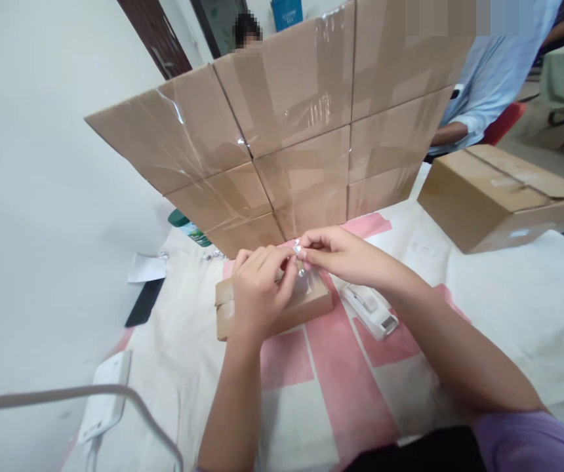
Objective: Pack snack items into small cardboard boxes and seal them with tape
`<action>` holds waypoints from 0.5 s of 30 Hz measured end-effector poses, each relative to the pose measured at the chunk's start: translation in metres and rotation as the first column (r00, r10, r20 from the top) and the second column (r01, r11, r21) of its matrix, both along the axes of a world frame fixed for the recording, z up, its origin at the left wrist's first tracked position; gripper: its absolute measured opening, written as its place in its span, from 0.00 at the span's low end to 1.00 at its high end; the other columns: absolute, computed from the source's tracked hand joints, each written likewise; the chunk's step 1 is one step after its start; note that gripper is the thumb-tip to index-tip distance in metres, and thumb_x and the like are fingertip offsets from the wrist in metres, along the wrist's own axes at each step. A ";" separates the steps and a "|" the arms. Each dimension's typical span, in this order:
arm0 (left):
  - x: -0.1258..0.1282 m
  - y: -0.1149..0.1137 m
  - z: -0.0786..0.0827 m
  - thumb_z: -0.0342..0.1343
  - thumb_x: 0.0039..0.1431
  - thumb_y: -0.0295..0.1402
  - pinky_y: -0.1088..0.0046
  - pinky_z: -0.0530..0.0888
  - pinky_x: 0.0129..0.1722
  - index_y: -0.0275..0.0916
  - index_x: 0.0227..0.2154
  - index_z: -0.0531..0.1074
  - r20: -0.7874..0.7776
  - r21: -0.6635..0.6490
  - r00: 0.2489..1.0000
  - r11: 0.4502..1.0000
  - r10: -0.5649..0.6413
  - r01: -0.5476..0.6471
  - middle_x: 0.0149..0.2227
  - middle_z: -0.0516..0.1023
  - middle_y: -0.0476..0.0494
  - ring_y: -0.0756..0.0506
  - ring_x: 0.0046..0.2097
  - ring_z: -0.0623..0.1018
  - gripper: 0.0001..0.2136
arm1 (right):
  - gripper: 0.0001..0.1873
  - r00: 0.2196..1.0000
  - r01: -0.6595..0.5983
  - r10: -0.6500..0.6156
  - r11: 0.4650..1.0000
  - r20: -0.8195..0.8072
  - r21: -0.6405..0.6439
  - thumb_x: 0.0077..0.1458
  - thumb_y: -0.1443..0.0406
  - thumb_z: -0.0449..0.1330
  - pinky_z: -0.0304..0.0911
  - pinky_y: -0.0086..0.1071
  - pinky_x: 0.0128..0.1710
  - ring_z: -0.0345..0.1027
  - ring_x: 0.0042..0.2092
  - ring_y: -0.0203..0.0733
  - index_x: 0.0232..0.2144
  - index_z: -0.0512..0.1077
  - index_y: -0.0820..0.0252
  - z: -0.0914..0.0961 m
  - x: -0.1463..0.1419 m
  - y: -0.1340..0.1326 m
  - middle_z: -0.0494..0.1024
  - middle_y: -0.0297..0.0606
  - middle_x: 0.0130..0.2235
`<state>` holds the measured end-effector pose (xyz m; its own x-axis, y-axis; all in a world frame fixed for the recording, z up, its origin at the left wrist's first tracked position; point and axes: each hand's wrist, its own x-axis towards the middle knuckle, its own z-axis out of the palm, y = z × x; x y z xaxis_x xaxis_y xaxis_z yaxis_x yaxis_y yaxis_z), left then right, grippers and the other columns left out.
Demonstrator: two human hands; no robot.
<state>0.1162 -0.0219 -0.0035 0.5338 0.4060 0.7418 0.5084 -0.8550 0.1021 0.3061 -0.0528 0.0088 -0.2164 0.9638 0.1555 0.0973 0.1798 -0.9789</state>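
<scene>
My left hand and my right hand meet above a small flat cardboard box lying on the pink-and-white cloth. Both hands pinch a tiny shiny, silvery item between their fingertips; I cannot make out what it is. The fingers of both hands are curled closed around it. A white stapler lies just to the right of the small box, under my right forearm.
A taped cardboard screen stands upright behind the hands. A closed carton sits at the right. A white device with a cable lies at the lower left, a dark phone near it. A person in a light blue shirt sits beyond the screen.
</scene>
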 end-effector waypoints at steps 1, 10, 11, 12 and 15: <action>0.000 -0.001 0.001 0.55 0.67 0.28 0.66 0.58 0.35 0.40 0.36 0.73 0.005 -0.019 1.000 1.000 -0.001 0.001 0.27 0.75 0.51 0.49 0.29 0.71 0.04 | 0.10 1.000 -0.006 0.006 1.000 0.006 0.012 0.58 0.61 0.61 0.59 0.31 0.33 0.65 0.32 0.37 0.28 0.71 0.60 0.000 0.000 -0.001 0.73 0.32 0.29; 0.000 -0.006 0.004 0.55 0.66 0.28 0.66 0.61 0.39 0.42 0.33 0.73 0.114 -0.207 0.993 0.978 0.006 0.018 0.29 0.77 0.54 0.51 0.29 0.71 0.05 | 0.10 0.991 0.009 -0.020 0.997 0.134 0.083 0.63 0.60 0.58 0.61 0.32 0.35 0.66 0.34 0.39 0.31 0.71 0.58 0.003 -0.002 -0.008 0.74 0.33 0.32; 0.000 -0.007 0.005 0.55 0.66 0.29 0.66 0.62 0.39 0.42 0.33 0.73 0.124 -0.224 0.992 0.974 0.010 0.018 0.29 0.77 0.54 0.51 0.29 0.71 0.05 | 0.10 0.988 0.019 -0.032 0.996 0.150 0.088 0.64 0.60 0.58 0.61 0.32 0.35 0.66 0.35 0.39 0.31 0.71 0.58 0.004 -0.003 -0.008 0.74 0.33 0.32; 0.000 -0.008 0.005 0.55 0.65 0.29 0.67 0.62 0.39 0.42 0.33 0.73 0.132 -0.242 0.991 0.970 0.017 0.015 0.29 0.78 0.54 0.51 0.29 0.72 0.05 | 0.10 0.985 0.029 -0.045 0.995 0.167 0.093 0.64 0.60 0.58 0.61 0.32 0.35 0.66 0.35 0.39 0.31 0.71 0.57 0.004 -0.003 -0.009 0.74 0.33 0.33; 0.001 -0.009 0.006 0.56 0.65 0.29 0.68 0.63 0.38 0.42 0.32 0.73 0.152 -0.294 0.988 0.956 0.040 0.006 0.29 0.78 0.54 0.50 0.30 0.72 0.05 | 0.09 0.976 0.049 -0.073 0.992 0.205 0.117 0.64 0.61 0.57 0.61 0.32 0.35 0.66 0.34 0.40 0.32 0.71 0.57 0.005 -0.005 -0.011 0.74 0.33 0.32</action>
